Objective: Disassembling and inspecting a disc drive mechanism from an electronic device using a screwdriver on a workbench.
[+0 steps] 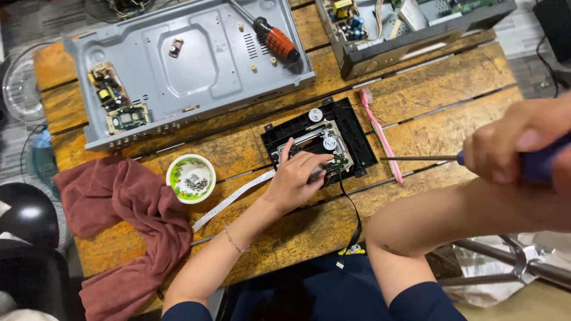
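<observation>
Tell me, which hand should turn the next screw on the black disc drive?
The right hand, probably: it already grips the blue-handled screwdriver, whose tip points toward the black disc drive. The left hand rests on the drive, steadying it.

A disc drive module (333, 139) sits mid-table (452, 89), bowl of screws (191, 178) and cloth (131, 220) to its left, open chassis (196, 65) behind.

A black disc-drive mechanism (324, 142) lies flat on the table; a blue-handled screwdriver (476, 159) is horizontal.
</observation>
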